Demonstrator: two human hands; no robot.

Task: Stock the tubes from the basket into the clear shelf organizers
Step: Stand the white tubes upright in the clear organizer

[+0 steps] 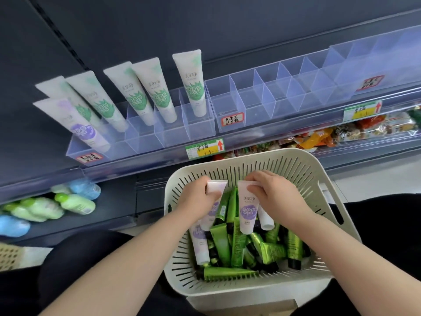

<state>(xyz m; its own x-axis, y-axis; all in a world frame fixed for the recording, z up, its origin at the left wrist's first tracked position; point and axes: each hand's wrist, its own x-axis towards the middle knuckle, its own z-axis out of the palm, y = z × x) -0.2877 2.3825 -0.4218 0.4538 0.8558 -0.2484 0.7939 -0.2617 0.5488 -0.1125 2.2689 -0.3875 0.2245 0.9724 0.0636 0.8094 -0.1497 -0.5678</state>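
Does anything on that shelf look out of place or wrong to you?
Only mildly: one purple-print tube stands in the left clear organizer among green-leaf tubes, the sole one there. Probably a new row starting: left hand and right hand each hold a similar tube in the basket.

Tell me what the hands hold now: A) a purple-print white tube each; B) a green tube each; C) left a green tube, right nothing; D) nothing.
A: the left hand grips one purple-print tube and the right hand pinches a second purple-print tube, both above the basket.
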